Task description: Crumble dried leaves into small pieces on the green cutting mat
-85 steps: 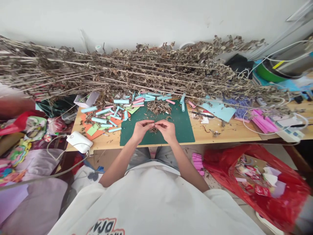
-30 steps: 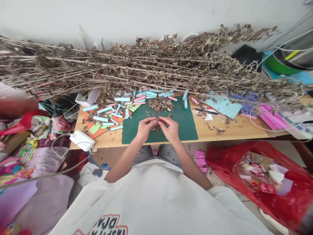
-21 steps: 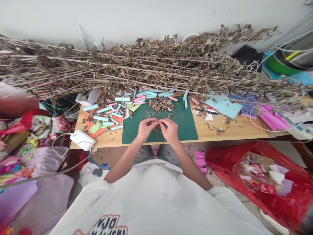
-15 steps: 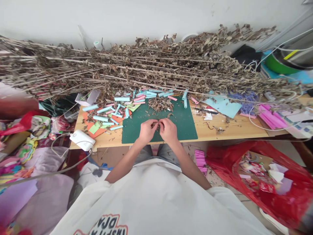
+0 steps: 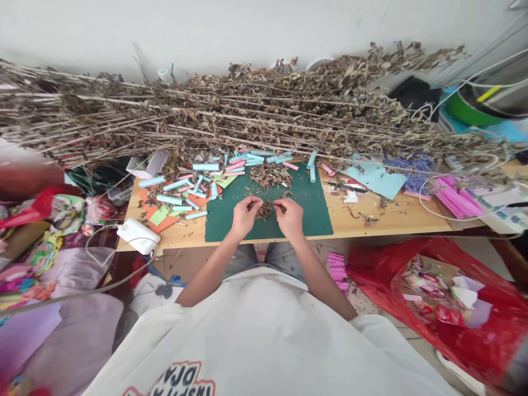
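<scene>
A small heap of crumbled dried leaves (image 5: 264, 211) lies on the green cutting mat (image 5: 313, 217) between my two hands. At the left side of this heap, my left hand (image 5: 246, 217) is closed in a pinch, thumb against fingertips, on dried leaves. My right hand (image 5: 290, 219) pinches in the same way at the heap's right side, with brown leaf bits at its fingertips. Farther back on the mat is a larger pile of dried leaves (image 5: 270, 176). Blue paper tubes (image 5: 206, 167) and pink paper tubes (image 5: 291, 165) lie around it.
Long dried plant stalks (image 5: 198, 113) stretch across the back of the wooden table (image 5: 396, 215). Light blue paper (image 5: 377, 177) and a pen (image 5: 350, 188) lie right of the mat. A white power bank (image 5: 139, 236) sits at the left corner. A red bag (image 5: 379, 269) stands below, right.
My hands were together over the mat's front part. They have moved apart to left and right and slightly forward, and the small leaf heap between them now shows.
</scene>
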`<state>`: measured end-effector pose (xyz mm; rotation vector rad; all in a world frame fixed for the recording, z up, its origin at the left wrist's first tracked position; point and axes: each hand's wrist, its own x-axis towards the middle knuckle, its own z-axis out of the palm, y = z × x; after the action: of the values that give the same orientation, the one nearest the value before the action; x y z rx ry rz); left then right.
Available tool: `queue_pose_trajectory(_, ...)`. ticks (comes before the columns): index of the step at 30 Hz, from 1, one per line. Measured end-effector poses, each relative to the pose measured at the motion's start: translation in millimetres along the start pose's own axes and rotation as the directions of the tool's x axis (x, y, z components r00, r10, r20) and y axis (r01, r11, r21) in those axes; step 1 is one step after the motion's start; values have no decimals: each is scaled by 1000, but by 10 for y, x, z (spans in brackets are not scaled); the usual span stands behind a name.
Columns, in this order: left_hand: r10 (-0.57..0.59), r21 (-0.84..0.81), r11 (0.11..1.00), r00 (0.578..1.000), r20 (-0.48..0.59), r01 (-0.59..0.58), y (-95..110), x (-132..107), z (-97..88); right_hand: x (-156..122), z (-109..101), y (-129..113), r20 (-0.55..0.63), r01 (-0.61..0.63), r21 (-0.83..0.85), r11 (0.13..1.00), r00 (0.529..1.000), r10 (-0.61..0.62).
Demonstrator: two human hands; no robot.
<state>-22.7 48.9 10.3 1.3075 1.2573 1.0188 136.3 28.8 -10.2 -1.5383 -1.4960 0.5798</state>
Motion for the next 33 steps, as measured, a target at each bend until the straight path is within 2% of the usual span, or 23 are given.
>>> queue_pose_trajectory(2, -32, -37, 999, 999, 5, 32, -19, 6, 10, -11, 13, 17, 48, 37, -74, 997, 998, -33)
queue_pose_trajectory(5, -53, -59, 997, 999, 2, 53, -40, 4, 18, -19, 11, -8, 78, 31, -120, 992, 997, -21)
queue_pose_trajectory(12, -50, -177, 983, 998, 49, 58, -66, -1, 43, 13, -43, -191, 150, 84, 148, 985, 983, -106)
queue_pose_trajectory(16, -78, -189, 978, 994, 73, 90, -39, 5, 37, 5, -12, -190, 88, 93, 164, 982, 990, -108)
queue_pose_trajectory(22, -79, -97, 991, 992, 94, 89, 4, -6, -8, -13, -1, -168, 42, 172, 32, 985, 984, -173)
queue_pose_trajectory(25, -18, 71, 997, 998, 64, 13, 6, -18, -21, -24, -2, -209, 97, 181, -151, 972, 981, -167)
queue_pose_trajectory(28, 94, 276, 955, 993, 78, -112, 20, -33, -23, -43, 5, -260, 146, 183, -288, 940, 978, -146)
queue_pose_trajectory(31, 173, 361, 911, 979, 104, -199, 46, -48, -14, -47, 19, -292, 139, 121, -275, 954, 987, -85)
queue_pose_trajectory(33, 162, 334, 925, 982, 93, -184, 56, -50, -5, -30, 28, -291, 121, 37, -156, 987, 992, -18)
